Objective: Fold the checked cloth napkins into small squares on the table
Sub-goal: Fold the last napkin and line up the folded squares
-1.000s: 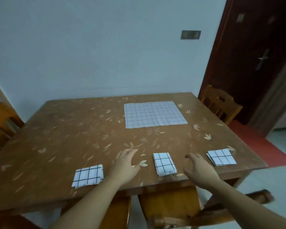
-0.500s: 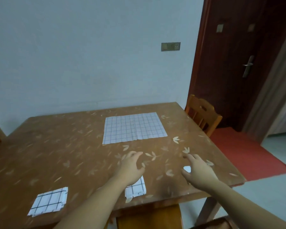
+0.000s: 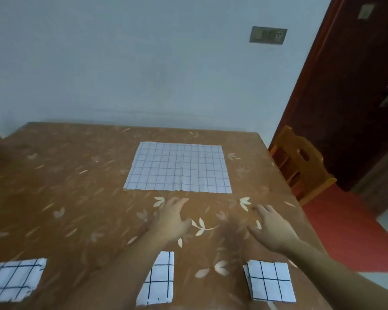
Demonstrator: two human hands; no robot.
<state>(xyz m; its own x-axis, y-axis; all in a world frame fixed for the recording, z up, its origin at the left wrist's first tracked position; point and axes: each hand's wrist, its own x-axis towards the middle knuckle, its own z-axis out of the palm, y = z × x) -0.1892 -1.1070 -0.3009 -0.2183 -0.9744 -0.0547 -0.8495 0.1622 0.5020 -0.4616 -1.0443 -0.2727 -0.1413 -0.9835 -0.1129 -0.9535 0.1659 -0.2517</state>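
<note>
Leaf-patterned brown table (image 3: 54, 198), pale wall (image 3: 143, 63), dark red door (image 3: 356, 97); both hands released, empty

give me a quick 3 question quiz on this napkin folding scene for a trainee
1. How many napkins are already folded into small squares along the near edge of the table?
2. True or false: the left hand is gripping the flat napkin.
3. Which side of the table has a chair in view: A) left B) right?

Key
1. Three: left square, middle square, right square.
2. False; both it and the right hand are open, short of it.
3. B
</note>
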